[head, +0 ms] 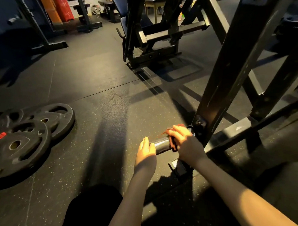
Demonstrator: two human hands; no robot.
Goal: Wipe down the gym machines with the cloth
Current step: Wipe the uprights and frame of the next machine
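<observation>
**Cloth on the plate peg, low on the machine frame**

Right hand (183, 137) grips the cloth (172, 143), fingers curled over it and clamped around the horizontal peg (161, 145). The cloth is reddish-brown, bunched and crumpled, with a frayed edge sticking out past the knuckles; it sits on the peg's inner end, just beside the black machine frame (229, 73). The peg is a dark, shiny metal cylinder. Left hand (146, 151) is at the peg's free end, fingers straight and together, touching it. Weight plates (24, 138) lie overlapped on the speckled rubber floor (99, 81), well apart to the left.
</observation>
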